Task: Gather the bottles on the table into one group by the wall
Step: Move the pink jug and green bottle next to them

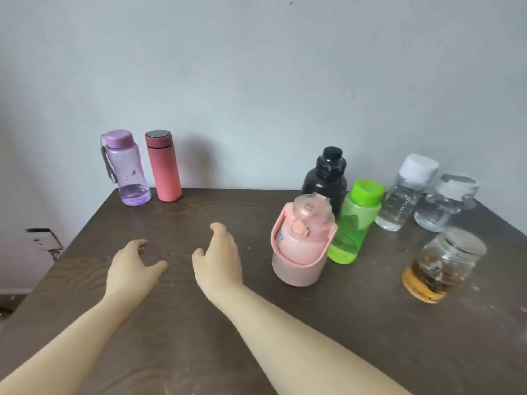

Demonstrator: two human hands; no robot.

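Observation:
A purple bottle (128, 169) and a red flask (164, 166) stand side by side at the back left of the dark wooden table (199, 323), against the wall. On the right stand a pink bottle (301, 246), a green bottle (355, 223), a black bottle (326, 178), two clear bottles (403, 193) (446, 202) and a glass jar (442, 266) with amber liquid. My left hand (131, 266) and my right hand (218, 255) hover over the table's middle, both empty with fingers apart. The pink bottle is just right of my right hand.
A pale wall (256, 81) runs along the table's far edge. The table's left edge slants from the purple bottle toward me; beyond it the floor and a damaged wall corner (45, 240) show.

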